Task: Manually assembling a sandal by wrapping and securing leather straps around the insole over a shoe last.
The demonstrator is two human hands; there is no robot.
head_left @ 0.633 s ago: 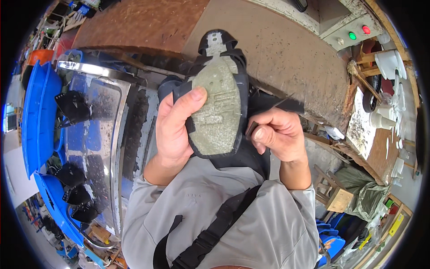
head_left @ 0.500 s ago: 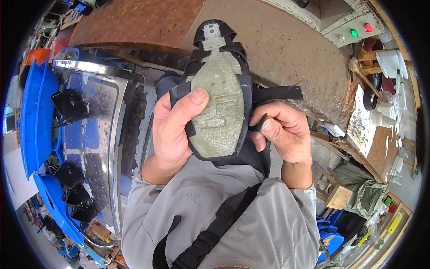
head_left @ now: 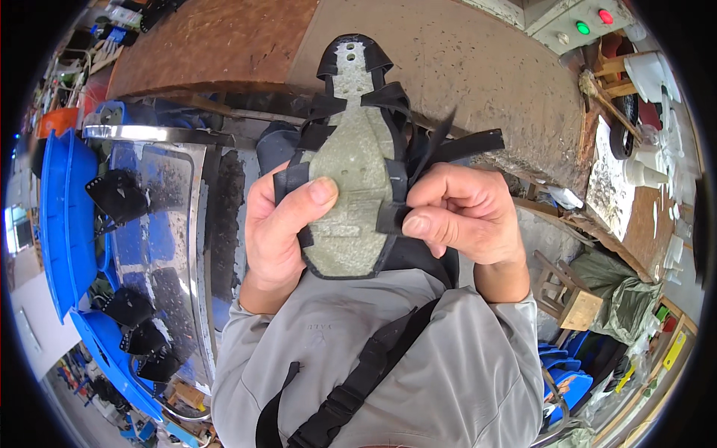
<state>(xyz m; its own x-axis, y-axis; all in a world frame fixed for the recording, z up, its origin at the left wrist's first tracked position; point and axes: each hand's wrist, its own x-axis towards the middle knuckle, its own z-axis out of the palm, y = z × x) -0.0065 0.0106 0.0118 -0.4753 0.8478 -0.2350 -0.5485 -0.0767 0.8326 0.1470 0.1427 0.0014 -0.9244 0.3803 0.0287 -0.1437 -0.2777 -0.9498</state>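
A sandal with a grey-green, rough-looking sole (head_left: 349, 246) is held bottom up in front of my chest, its wide end towards me. Black straps lie folded over its edges on both sides. My left hand (head_left: 284, 224) grips it from the left, thumb pressed on the sole and the fingers hidden beneath. On the right edge, my right hand (head_left: 474, 220) pinches a short black strap (head_left: 390, 219) between thumb and forefinger, laying its end on the sole. Another long black strap (head_left: 478, 142) sticks out loose to the right, above that hand.
To my left, a metal-rimmed stand (head_left: 160, 136) sits beside blue plastic trays (head_left: 67, 224) with black shoe uppers (head_left: 118, 196). A brown workbench (head_left: 418, 67) spans the far side. A small wooden stool (head_left: 579, 310) stands at the right, near a green cloth bag (head_left: 616, 280).
The short strap at the right edge has been drawn inward over the sole by my right hand. The sandal has shifted slightly left and towards me. A thin strap now rises beside it.
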